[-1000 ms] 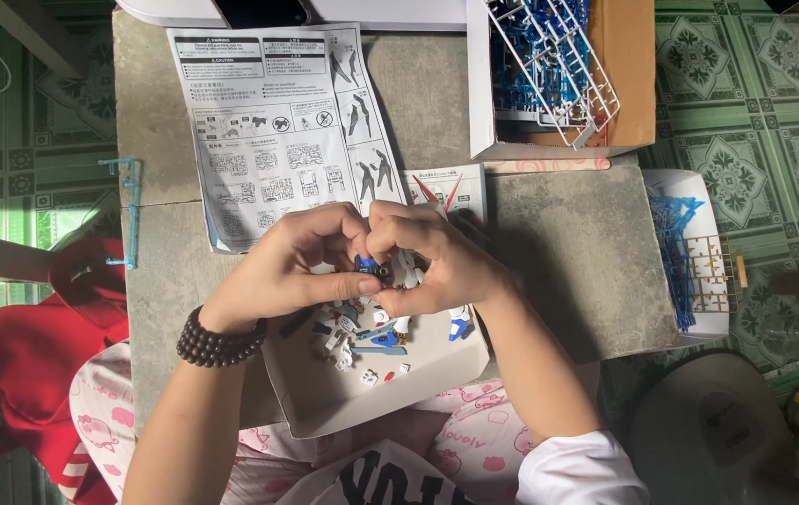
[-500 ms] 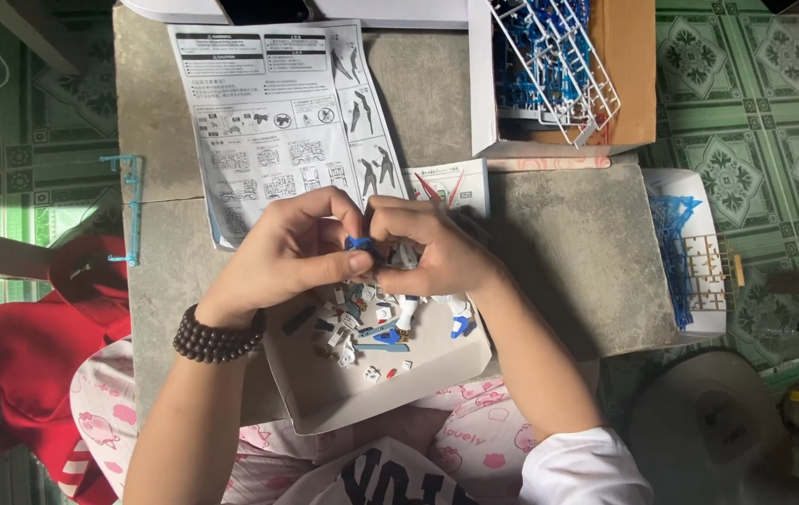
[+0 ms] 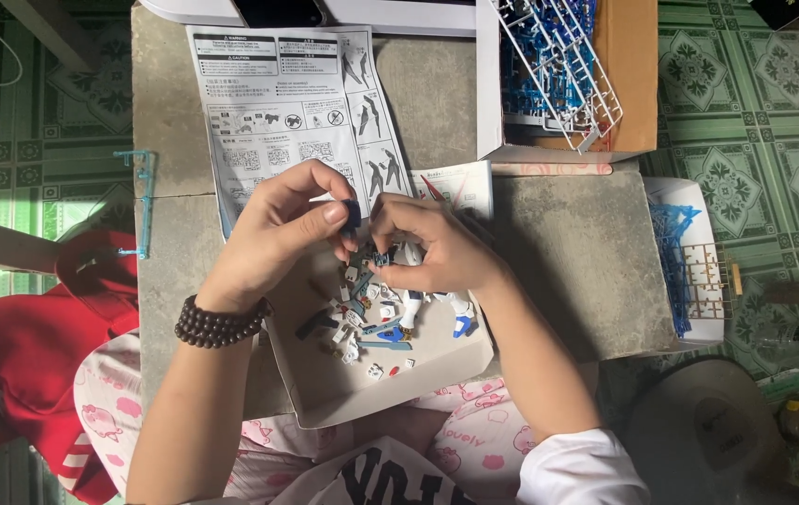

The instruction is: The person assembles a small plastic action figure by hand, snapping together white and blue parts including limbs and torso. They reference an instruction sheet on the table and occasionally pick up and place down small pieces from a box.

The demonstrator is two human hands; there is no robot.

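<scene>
Head view. The left hand [image 3: 278, 229] pinches a small dark blue piece [image 3: 352, 213] between thumb and forefinger, the other fingers curled. The right hand [image 3: 432, 248] is closed at the fingertips on a tiny blue and white part [image 3: 382, 258], just beside the left thumb. Both hands meet above the far edge of a shallow cardboard tray [image 3: 437, 360] at the near edge of the grey surface [image 3: 568, 252]; the tray holds loose white, blue and dark pieces [image 3: 376, 323]. The held pieces look like hard moulded plastic: light, stiff, smooth, and probably easy to drop or snap at thin pegs, so best gripped by the broader faces. An instruction sheet [image 3: 287, 103] lies at the far left; a box with blue and white part frames [image 3: 559, 65] occupies the far right corner.
</scene>
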